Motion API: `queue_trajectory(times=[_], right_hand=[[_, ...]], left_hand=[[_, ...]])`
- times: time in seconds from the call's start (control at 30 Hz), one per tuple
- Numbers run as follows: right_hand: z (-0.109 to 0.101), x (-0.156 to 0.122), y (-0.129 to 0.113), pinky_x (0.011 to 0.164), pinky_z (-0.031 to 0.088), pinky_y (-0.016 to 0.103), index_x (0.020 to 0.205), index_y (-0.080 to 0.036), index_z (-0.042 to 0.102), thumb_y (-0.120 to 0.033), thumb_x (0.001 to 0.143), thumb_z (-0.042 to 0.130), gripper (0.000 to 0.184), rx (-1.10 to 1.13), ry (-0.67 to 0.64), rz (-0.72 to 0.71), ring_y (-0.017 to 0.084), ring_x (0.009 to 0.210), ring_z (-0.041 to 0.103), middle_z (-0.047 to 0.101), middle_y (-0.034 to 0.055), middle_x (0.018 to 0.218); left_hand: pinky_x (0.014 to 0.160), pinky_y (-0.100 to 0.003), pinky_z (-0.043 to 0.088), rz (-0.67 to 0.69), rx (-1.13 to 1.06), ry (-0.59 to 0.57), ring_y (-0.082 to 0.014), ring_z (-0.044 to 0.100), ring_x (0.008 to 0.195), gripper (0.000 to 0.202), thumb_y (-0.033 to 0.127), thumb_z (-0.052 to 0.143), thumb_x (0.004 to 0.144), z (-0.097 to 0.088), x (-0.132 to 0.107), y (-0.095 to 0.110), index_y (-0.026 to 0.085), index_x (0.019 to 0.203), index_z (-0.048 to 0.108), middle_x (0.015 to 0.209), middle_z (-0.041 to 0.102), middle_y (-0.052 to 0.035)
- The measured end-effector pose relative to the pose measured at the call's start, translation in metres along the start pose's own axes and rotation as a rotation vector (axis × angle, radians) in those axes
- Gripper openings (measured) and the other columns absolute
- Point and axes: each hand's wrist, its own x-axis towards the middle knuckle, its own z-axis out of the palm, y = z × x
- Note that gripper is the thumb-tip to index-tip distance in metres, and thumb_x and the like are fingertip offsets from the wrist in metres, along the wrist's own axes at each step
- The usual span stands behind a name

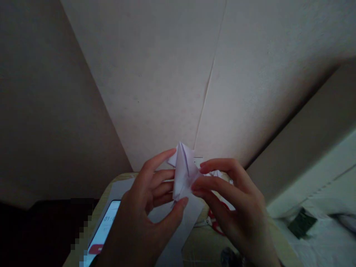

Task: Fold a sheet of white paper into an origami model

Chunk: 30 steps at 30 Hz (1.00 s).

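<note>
A piece of folded white paper is held up between my two hands, above the small table. It has a pointed top and creased flaps. My left hand grips it from the left, with the thumb at its lower edge and the index finger near its upper left side. On the right, the fingers and thumb of my right hand pinch the paper's right side. Below lies white paper, flat on the wooden tabletop.
A phone with a lit screen lies at the left. Red-handled scissors rest behind my right hand, near another folded white paper. A wall with a socket rises behind the table. A dark object sits at the front.
</note>
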Motion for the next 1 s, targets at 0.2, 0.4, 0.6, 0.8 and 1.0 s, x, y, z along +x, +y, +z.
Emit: queue_trajectory(times=[0.2, 0.4, 0.6, 0.8, 1.0], right_hand=[[0.007, -0.001, -0.002, 0.090, 0.054, 0.021, 0.097, -0.024, 0.065, -0.010, 0.093, 0.063, 0.015, 0.047, 0.040, 0.039, 0.013, 0.108, 0.059, 0.055, 0.0009, 0.114], [0.015, -0.002, -0.005, 0.091, 0.054, 0.025, 0.095, -0.024, 0.062, -0.006, 0.093, 0.057, 0.019, 0.020, 0.002, 0.099, 0.016, 0.114, 0.058, 0.052, 0.0023, 0.126], [0.015, 0.000, -0.008, 0.092, 0.053, 0.025, 0.095, -0.024, 0.062, -0.011, 0.093, 0.060, 0.014, 0.052, 0.036, 0.127, 0.015, 0.110, 0.061, 0.052, 0.0022, 0.127], [0.007, 0.003, -0.011, 0.088, 0.053, 0.021, 0.093, -0.024, 0.061, -0.022, 0.092, 0.067, 0.006, 0.075, 0.009, 0.182, 0.014, 0.105, 0.065, 0.064, 0.0009, 0.114], [-0.003, 0.005, -0.010, 0.075, 0.051, 0.015, 0.090, -0.024, 0.063, -0.021, 0.089, 0.072, 0.010, 0.151, -0.031, 0.187, 0.010, 0.083, 0.067, 0.070, -0.0054, 0.088]], left_hand=[[0.077, -0.019, 0.064, 0.155, 0.081, 0.022, -0.0146, 0.080, 0.087, 0.040, 0.013, 0.072, 0.077, 0.004, -0.001, -0.003, 0.037, 0.108, 0.070, 0.099, 0.081, 0.0088], [0.076, -0.017, 0.064, 0.224, 0.077, 0.056, -0.0137, 0.079, 0.088, 0.033, 0.011, 0.070, 0.078, 0.006, 0.000, -0.007, 0.037, 0.098, 0.073, 0.095, 0.081, 0.0108], [0.075, -0.013, 0.062, 0.209, 0.043, 0.107, -0.0115, 0.079, 0.088, 0.033, 0.011, 0.070, 0.078, 0.005, -0.001, -0.004, 0.037, 0.097, 0.073, 0.092, 0.081, 0.0118], [0.075, -0.015, 0.063, 0.188, 0.015, 0.114, -0.0139, 0.080, 0.090, 0.035, 0.010, 0.070, 0.074, 0.005, -0.001, 0.000, 0.037, 0.098, 0.072, 0.093, 0.081, 0.0113], [0.073, -0.014, 0.063, 0.172, -0.021, 0.033, -0.0137, 0.080, 0.085, 0.039, 0.009, 0.069, 0.073, 0.004, 0.001, 0.000, 0.035, 0.102, 0.072, 0.094, 0.083, 0.0100]])
